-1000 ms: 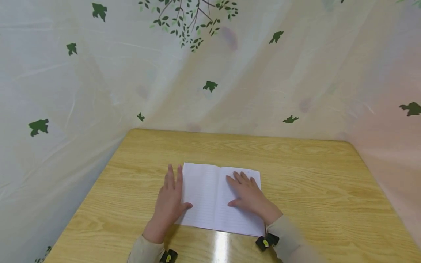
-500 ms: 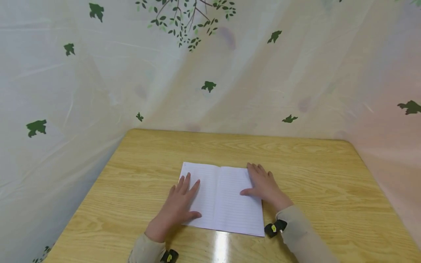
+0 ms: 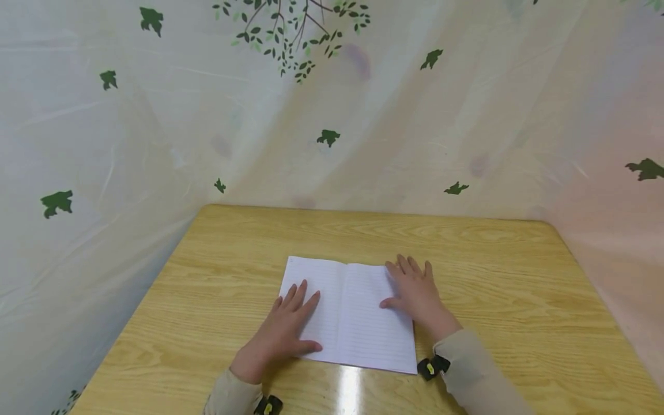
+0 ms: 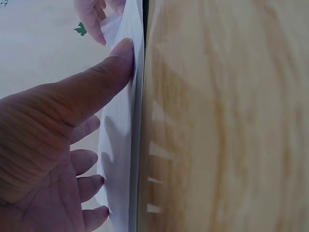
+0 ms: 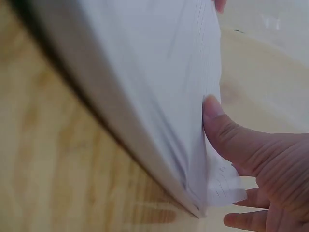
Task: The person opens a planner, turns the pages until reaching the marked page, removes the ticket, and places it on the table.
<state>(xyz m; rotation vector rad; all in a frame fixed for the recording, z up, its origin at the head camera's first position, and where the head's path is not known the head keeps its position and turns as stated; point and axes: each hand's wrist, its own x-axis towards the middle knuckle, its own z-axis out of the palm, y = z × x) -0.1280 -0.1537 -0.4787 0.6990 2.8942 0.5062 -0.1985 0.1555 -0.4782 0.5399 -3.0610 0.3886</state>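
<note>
An open notebook (image 3: pixel 370 337) with white ruled pages lies flat on the wooden table, its centre fold running away from me. My left hand (image 3: pixel 280 331) rests on the left page with fingers spread, the thumb near the front edge. In the left wrist view, that thumb (image 4: pixel 104 77) and the fingertips touch the paper. My right hand (image 3: pixel 417 297) lies over the notebook's far right corner, thumb on the page and straight fingers reaching past the edge. In the right wrist view, a page corner (image 5: pixel 224 188) sticks out beside the fingers of that hand.
The wood-grain table (image 3: pixel 498 288) has rounded far corners. Behind it and at both sides hangs a pale curtain (image 3: pixel 259 115) printed with green leaves and birds. A bright reflection shows on the tabletop in front of the notebook. Black wrist cameras (image 3: pixel 433 367) sit at both sleeves.
My left hand has moved from the notebook's left edge onto the left page. My right hand has slid right from mid-page to the far right corner. The notebook stays in place.
</note>
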